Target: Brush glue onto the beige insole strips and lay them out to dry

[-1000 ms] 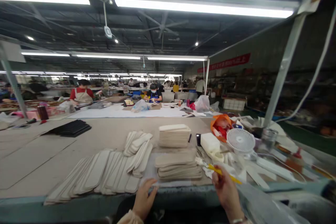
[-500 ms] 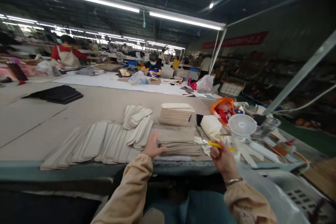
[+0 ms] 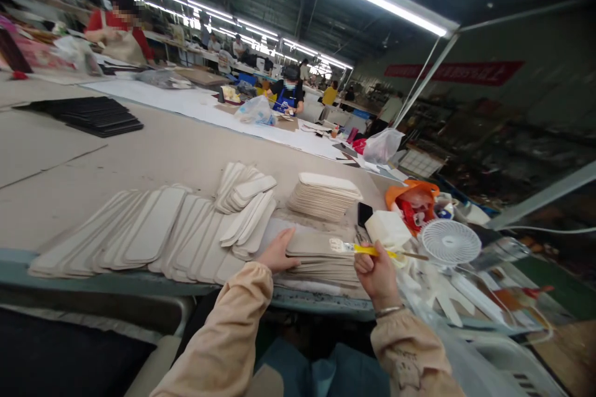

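My right hand (image 3: 378, 274) is closed around the yellow handle of a brush (image 3: 364, 249). The brush's whitish bristles are over the right part of a stack of beige strips (image 3: 321, 265) at the table's near edge; whether they touch it I cannot tell. At that stack's left end is my left hand (image 3: 275, 252), thumb and fingers apart, resting against the strips' edge. Fanned pale strips with rounded corners (image 3: 156, 232) overlap along the edge to the left. Behind the beige stack stands a neat pile of similar pale pieces (image 3: 326, 195).
To the right are a white block-shaped container (image 3: 388, 227), a black phone (image 3: 364, 214), a small white fan (image 3: 450, 242) and an orange bag (image 3: 412, 198). Black sheets (image 3: 88, 116) lie fanned at the far left. Co-workers sit across the table, one in a blue apron (image 3: 285, 99).
The brush in my right hand has moved left, over the beige stack. My left hand has come closer against the stack's left end. The camera view has tilted.
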Tool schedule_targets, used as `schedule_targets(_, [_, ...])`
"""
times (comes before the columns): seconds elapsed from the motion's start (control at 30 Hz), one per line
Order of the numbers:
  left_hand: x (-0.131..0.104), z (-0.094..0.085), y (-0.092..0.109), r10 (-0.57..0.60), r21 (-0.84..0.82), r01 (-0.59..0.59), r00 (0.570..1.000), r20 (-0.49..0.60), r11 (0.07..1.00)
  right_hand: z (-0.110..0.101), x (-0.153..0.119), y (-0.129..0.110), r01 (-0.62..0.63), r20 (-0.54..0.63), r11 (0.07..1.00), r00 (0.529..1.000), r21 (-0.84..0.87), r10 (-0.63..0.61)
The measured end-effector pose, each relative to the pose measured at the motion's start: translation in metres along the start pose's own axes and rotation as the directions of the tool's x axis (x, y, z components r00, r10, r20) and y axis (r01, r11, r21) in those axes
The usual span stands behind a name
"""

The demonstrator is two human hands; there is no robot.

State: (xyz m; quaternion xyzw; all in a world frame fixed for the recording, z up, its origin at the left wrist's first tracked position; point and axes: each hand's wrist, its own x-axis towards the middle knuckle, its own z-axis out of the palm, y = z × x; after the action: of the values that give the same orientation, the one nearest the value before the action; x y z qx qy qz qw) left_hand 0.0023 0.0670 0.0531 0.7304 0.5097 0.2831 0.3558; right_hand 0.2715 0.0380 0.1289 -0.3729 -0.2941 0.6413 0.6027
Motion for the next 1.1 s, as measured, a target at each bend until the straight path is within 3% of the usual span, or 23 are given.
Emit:
schedule_targets(0.13, [-0.003, 0.002, 0.000, 0.012, 0.013, -0.012, 0.999, -0.037, 1.000, -0.004, 0.006, 0.004, -0.016, 0.035, 0.999, 0.999, 0.033, 0.015])
schedule_targets(0.33, [-0.004, 0.004, 0.002, 0.012, -0.010, -0.013, 0.998, -0.065, 1.000, -0.003, 0.015, 0.012, -0.052, -0.004, 0.999, 0.999, -0.010, 0.052])
schedule_targets(0.57, [-0.005, 0.008, 0.007, 0.016, -0.042, -0.019, 0.998, -0.059, 0.999, 0.021, 0.026, 0.029, 0.006, -0.038, 0.973, 0.999, -0.231, -0.015])
schedule_targets(0.7, [-0.005, 0.010, 0.008, 0.007, -0.014, -0.008, 0.996, -0.086, 1.000, 0.036, 0.032, 0.043, 0.051, 0.016, 0.919, 0.999, -0.391, -0.048])
schedule_targets(0.83, [0.000, 0.017, 0.010, 0.015, 0.007, -0.014, 0.992, -0.126, 1.000, 0.043, 0.036, 0.050, 0.054, 0.041, 0.910, 0.998, -0.411, -0.040])
schedule_targets(0.97, [0.004, 0.021, 0.006, -0.053, 0.057, 0.064, 0.983, -0.176, 0.996, 0.032, 0.027, 0.041, 0.100, -0.016, 0.946, 0.994, -0.310, -0.110])
schedule_targets(1.1, [0.008, 0.012, -0.003, -0.059, 0.088, 0.089, 0.954, -0.295, 0.992, -0.001, 0.007, 0.023, 0.136, -0.115, 0.966, 0.980, -0.219, -0.164])
